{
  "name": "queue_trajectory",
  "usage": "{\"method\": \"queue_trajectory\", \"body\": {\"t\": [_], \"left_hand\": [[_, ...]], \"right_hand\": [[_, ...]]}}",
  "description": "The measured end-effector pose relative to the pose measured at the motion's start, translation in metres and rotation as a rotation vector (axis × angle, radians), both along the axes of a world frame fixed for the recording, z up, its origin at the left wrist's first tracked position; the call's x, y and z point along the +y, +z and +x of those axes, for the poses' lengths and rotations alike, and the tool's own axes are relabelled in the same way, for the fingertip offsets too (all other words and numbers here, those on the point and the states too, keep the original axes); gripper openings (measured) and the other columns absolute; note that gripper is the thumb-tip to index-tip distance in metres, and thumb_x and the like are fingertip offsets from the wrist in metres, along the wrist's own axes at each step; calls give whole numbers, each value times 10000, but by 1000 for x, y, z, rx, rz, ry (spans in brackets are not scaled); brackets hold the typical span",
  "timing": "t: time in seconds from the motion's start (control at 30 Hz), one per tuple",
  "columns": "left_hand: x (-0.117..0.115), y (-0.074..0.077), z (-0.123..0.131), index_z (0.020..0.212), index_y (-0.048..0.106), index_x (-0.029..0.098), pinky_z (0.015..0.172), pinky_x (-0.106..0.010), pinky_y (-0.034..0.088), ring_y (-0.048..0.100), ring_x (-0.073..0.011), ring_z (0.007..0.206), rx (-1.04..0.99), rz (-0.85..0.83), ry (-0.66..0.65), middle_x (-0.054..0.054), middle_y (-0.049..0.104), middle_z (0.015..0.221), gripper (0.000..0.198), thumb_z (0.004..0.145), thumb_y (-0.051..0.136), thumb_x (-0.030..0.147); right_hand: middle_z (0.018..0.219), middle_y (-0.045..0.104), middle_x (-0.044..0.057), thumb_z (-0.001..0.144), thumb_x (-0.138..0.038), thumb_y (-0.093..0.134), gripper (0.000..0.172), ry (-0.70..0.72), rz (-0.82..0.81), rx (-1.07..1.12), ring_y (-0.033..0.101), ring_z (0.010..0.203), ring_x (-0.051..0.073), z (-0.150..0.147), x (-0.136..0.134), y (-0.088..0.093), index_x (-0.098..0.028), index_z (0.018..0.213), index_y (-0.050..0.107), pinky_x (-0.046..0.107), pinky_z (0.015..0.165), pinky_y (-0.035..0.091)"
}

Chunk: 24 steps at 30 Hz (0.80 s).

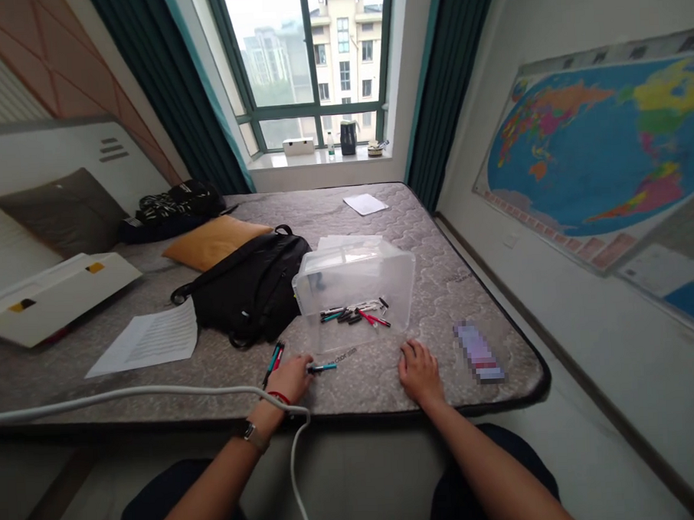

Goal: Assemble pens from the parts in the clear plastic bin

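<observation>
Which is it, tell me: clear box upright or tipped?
Tipped: clear box lies on its side, mouth toward the person, pens inside.

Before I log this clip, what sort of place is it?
Most likely a bedroom: a bare mattress with a pillow and headboard, curtains beside a window facing apartment blocks, and a world map on the wall.

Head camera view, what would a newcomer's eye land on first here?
Probably the clear plastic box in the middle of the mattress, with loose pens inside. Just in front, the left hand pinches a teal pen while the right hand rests flat; a bright world map fills the right wall.
</observation>
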<state>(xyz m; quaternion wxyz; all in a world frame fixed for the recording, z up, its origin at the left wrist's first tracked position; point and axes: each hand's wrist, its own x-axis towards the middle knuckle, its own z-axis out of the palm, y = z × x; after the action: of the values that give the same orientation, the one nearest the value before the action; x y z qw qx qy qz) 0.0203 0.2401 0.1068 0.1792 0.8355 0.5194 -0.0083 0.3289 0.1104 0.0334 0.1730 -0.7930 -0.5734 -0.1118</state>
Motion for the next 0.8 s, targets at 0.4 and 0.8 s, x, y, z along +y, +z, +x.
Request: {"method": "queue_trajectory", "body": {"t": [0.4, 0.8], "left_hand": [[-24, -72, -9, 1013, 656, 244, 764, -300, 478, 629, -207, 923, -341, 237, 135, -61, 607, 1068, 272, 942, 451, 408], [-27, -100, -25, 935, 585, 207, 783, -333, 448, 619, -218, 865, -693, 220, 199, -56, 647, 930, 238, 935, 438, 395]], "right_hand": [[1267, 596, 101, 899, -207, 464, 335, 14, 19, -20, 540, 1174, 306, -2, -1, -1, -298, 1197, 586, 434, 905, 431], [1256, 614, 141, 856, -305, 448, 359, -10, 19, 169, 551, 1190, 294, 2, 2, -12, -186, 1127, 650, 406, 991, 398]]}}
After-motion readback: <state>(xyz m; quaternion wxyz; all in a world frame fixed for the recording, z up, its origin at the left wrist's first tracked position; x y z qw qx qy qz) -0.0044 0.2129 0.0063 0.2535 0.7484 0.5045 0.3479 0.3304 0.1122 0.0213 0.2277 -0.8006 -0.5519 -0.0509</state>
